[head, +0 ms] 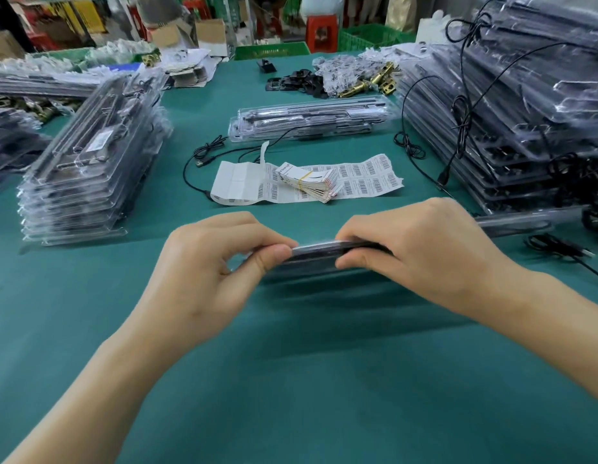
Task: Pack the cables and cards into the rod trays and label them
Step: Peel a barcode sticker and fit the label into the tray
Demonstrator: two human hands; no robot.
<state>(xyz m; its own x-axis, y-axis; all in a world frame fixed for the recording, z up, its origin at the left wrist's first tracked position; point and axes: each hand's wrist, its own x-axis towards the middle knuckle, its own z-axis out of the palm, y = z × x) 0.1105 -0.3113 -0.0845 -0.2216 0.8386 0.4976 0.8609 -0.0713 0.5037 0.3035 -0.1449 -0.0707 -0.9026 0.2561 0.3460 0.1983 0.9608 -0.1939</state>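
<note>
Both my hands grip one clear plastic rod tray (316,254) held edge-on just above the green table. My left hand (207,272) pinches its left end between thumb and fingers. My right hand (421,252) grips its middle, and the tray's right end (518,222) sticks out past it. Behind the hands lies a strip of barcode labels (368,179) with a banded bundle of cards (307,182) on top. A loose black cable (204,162) lies left of the labels. Two more trays (311,120) lie further back.
A tall stack of trays (90,172) stands at the left, and a bigger stack with cables draped over it (512,105) at the right. Brass parts in bags (364,78) and black clips (291,83) lie at the back. A loose cable (558,249) lies at the right.
</note>
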